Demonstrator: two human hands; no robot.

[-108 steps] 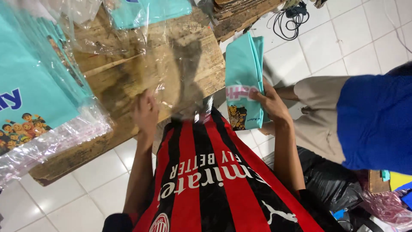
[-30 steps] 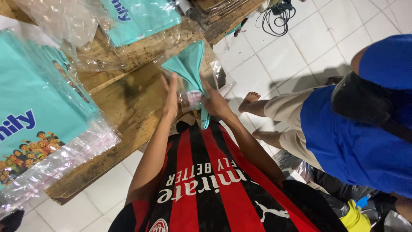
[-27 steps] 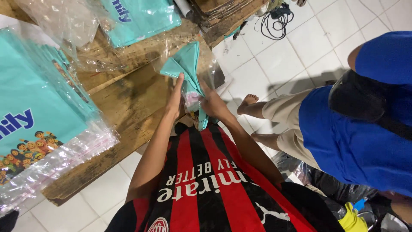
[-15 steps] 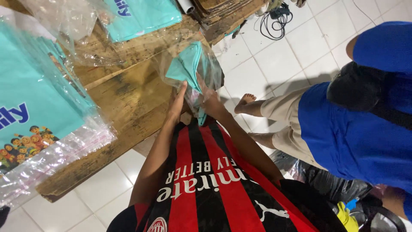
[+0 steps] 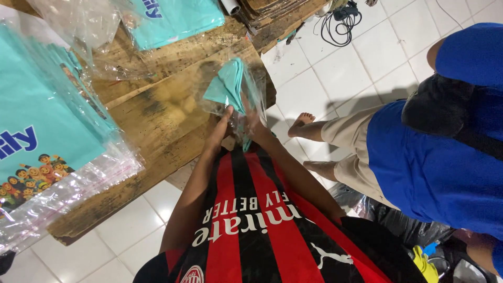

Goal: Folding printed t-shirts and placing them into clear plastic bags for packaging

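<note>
A folded teal shirt (image 5: pixel 228 84) stands upright inside a clear plastic bag (image 5: pixel 254 89) over the edge of the worn wooden table (image 5: pixel 157 110). My left hand (image 5: pixel 220 124) grips the bag's lower left side. My right hand (image 5: pixel 253 121) holds the bag's lower right side, fingers on the plastic. Both hands are close together just above my red-and-black striped jersey.
A stack of bagged teal shirts (image 5: pixel 47 131) with a cartoon print lies at the left. Another bagged teal shirt (image 5: pixel 175 18) lies at the top, loose plastic bags (image 5: pixel 84 26) beside it. A person in blue (image 5: pixel 445 152) stands barefoot at right. Black cables (image 5: pixel 340 18) lie on the tiled floor.
The camera view shifted. The teal shirt went from my right side to between both hands and has slid deeper into the clear bag, which now stands higher over the table.
</note>
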